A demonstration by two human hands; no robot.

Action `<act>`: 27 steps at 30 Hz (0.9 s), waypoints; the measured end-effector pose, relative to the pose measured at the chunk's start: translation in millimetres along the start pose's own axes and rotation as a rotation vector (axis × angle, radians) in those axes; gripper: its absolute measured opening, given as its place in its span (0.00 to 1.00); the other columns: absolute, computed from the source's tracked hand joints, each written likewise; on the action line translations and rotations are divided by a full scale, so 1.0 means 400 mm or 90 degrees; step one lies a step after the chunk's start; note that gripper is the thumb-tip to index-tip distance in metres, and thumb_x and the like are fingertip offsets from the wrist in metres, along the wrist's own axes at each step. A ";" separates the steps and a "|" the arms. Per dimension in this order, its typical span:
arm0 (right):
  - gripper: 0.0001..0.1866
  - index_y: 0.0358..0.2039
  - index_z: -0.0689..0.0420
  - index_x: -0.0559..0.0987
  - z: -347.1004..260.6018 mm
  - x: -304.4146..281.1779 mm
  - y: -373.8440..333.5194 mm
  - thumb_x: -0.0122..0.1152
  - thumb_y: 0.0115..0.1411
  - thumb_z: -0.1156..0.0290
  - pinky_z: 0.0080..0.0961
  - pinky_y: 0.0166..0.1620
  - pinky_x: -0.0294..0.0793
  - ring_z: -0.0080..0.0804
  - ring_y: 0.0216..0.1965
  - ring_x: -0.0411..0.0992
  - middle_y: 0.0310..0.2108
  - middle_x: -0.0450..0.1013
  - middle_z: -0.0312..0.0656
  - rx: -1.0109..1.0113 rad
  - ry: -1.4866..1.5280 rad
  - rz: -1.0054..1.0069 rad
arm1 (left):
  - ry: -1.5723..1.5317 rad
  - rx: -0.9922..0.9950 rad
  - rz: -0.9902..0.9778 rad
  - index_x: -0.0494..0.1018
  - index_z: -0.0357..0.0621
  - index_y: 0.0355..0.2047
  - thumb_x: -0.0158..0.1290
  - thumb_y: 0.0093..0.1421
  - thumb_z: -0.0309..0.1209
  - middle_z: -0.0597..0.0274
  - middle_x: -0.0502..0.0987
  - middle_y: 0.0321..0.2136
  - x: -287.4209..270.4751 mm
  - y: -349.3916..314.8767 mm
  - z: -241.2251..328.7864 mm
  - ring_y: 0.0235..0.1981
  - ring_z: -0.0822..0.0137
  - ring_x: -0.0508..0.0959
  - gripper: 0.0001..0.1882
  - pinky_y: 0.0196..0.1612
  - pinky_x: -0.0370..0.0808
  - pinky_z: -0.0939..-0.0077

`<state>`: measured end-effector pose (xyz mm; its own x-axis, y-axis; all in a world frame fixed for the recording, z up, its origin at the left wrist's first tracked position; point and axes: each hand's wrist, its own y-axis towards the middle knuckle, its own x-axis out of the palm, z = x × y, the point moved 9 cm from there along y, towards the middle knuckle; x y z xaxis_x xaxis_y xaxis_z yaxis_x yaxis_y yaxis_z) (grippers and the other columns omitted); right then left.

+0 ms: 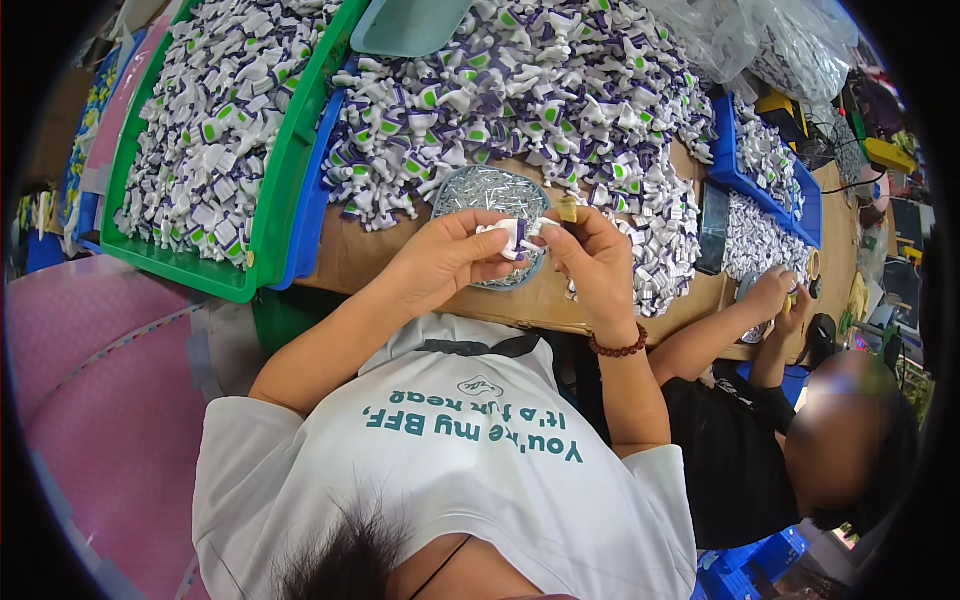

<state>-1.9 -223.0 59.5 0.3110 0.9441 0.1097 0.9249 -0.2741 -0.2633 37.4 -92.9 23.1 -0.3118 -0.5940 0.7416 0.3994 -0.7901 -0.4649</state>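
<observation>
Brown worktop [345, 262] fills the middle of my feed, its near edge running just in front of the wearer's white T-shirt [440, 430]. Over that edge I have both hands raised close together. My left hand [445, 260] pinches a small white-and-purple piece [515, 238] between thumb and fingers; my right hand [590, 260] has thumb and forefinger closed on the white end of it, though I cannot tell whether that end is a separate part. Yellow wrapping [567, 208] covers a fingertip on the right, and a reddish-brown bead bracelet [620, 345] circles that wrist. Behind and partly beneath the piece, near the worktop's near edge, sits a bowl [438, 197] of clear, shiny pins. Beyond it a heap [480, 90] of white, purple and green parts spreads toward the far edge. At the worktop's left end, a green tray [180, 272] full of similar parts stands beside a blue tray [312, 225]; toward the right end is a blue bin [810, 215], with a co-worker's hands [770, 295] near the closer edge.
</observation>
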 end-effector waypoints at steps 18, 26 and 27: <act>0.08 0.35 0.64 0.76 0.011 0.018 -0.016 0.61 0.56 0.74 0.10 0.28 0.64 0.13 0.25 0.66 0.26 0.74 0.34 -0.036 0.004 -0.010 | 0.038 0.033 0.036 0.71 0.39 0.42 0.52 0.60 0.27 0.62 0.76 0.36 -0.019 -0.011 0.007 0.35 0.73 0.77 0.10 0.38 0.77 0.83; 0.04 0.30 0.61 0.78 -0.001 0.025 -0.011 0.62 0.54 0.76 0.12 0.26 0.61 0.12 0.22 0.63 0.22 0.73 0.31 -0.071 -0.146 -0.063 | 0.248 0.144 0.034 0.71 0.35 0.41 0.53 0.59 0.25 0.59 0.76 0.36 -0.009 -0.020 0.037 0.35 0.73 0.76 0.11 0.38 0.75 0.82; 0.04 0.30 0.61 0.78 -0.003 0.025 -0.010 0.62 0.53 0.76 0.13 0.25 0.61 0.12 0.22 0.63 0.21 0.73 0.31 -0.069 -0.156 -0.063 | 0.269 0.162 0.019 0.71 0.35 0.41 0.53 0.58 0.25 0.59 0.76 0.36 -0.005 -0.022 0.043 0.35 0.74 0.76 0.11 0.39 0.74 0.82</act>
<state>-2.3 -212.7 62.8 0.1685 0.9797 -0.1088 0.9703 -0.1843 -0.1568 49.3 -82.1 34.0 -0.5985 -0.6671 0.4436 0.5954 -0.7409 -0.3109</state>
